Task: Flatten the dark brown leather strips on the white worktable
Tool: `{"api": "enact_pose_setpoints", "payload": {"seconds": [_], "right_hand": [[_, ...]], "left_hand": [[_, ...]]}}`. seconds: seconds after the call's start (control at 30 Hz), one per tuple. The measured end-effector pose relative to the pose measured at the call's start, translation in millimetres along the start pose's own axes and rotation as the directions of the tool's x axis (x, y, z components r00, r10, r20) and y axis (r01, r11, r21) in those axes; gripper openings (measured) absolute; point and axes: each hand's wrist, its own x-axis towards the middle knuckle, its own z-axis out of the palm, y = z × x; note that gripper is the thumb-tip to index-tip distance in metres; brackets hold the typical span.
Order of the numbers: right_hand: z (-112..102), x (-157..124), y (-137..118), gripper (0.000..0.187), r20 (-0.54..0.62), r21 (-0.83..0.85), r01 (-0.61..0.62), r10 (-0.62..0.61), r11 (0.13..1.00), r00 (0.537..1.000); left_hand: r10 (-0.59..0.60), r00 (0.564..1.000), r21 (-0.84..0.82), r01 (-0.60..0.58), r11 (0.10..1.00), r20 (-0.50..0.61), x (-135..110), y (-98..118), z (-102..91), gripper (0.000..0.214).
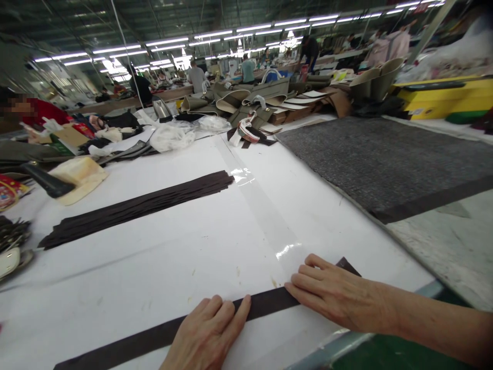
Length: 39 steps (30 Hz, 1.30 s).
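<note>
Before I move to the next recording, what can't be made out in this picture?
All in the head view:
- Dark strip: parts are hidden under the left hand and right hand.
- Left wrist: cut off by the bottom edge.
- Pile of strips: overlapping layers hide the count.
- Red packet: cut off by the left edge.
- Distant people: too small and blurred to tell what they handle.

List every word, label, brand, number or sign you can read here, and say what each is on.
None can be read with certainty.
Red packet at the left edge: printed, too blurred to read.
Yellow box at the right: a small pale patch, perhaps a label, too small to read.
Dark strip under the left hand and right hand: no lettering shows.
</note>
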Motion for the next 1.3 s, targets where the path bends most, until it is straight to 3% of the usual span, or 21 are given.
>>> {"api": "enact_pose_setpoints", "payload": {"seconds": [0.13, 0.37, 0.57, 0.67, 0.77, 0.87, 0.93, 1.03, 1.3], "right_hand": [[-2, -6, 2, 0.034, 0.014, -0.014, -0.019, 0.019, 1.0, 1.0], [-2, -14, 1, 0.033, 0.007, -0.013, -0.02, 0.02, 1.0, 1.0], [0, -14, 0, 0.038, -0.046, -0.011, -0.008, 0.007, 1.0, 0.999], [3, -14, 1, 0.038, -0.072, -0.032, -0.008, 0.005, 0.999, 0.997], [5, -15, 0, 0.038, -0.073, -0.049, -0.015, 0.012, 0.999, 0.997], [7, -16, -1, 0.039, -0.073, -0.062, -0.023, 0.019, 0.998, 0.997], [9, -17, -1, 0.04, -0.088, -0.078, -0.023, 0.016, 0.997, 0.996], [17, -23, 3, 0.042, -0.124, -0.07, -0.01, 0.001, 0.997, 0.992], [45, -46, 18, 0.058, -0.109, -0.072, 0.03, -0.038, 0.997, 0.993]], "left_hand": [[0.005, 0.999, 0.038, -0.003, 0.999, -0.035, -1, 0, 2.1, 0.046], [-0.001, 0.998, -0.034, -0.001, 0.999, -0.068, -5, -6, 6.4, 0.044], [-0.086, 0.99, -0.049, 0.081, 0.995, -0.115, -19, -4, -0.7, 0.041], [-0.143, 0.962, -0.036, 0.138, 0.99, -0.233, 1, 11, -0.3, 0.039], [-0.155, 0.922, -0.055, 0.145, 0.988, -0.355, 40, 33, 5.4, 0.039], [-0.109, 0.915, -0.066, 0.09, 0.994, -0.388, 72, 51, 11.6, 0.033], [-0.109, 0.913, -0.06, 0.092, 0.994, -0.394, 76, 54, 14.2, 0.032], [-0.158, 0.921, -0.044, 0.152, 0.987, -0.357, 57, 46, 13.9, 0.031], [-0.287, 0.924, 0.151, 0.33, 0.932, -0.252, -37, 16, -4.4, 0.034]]}}
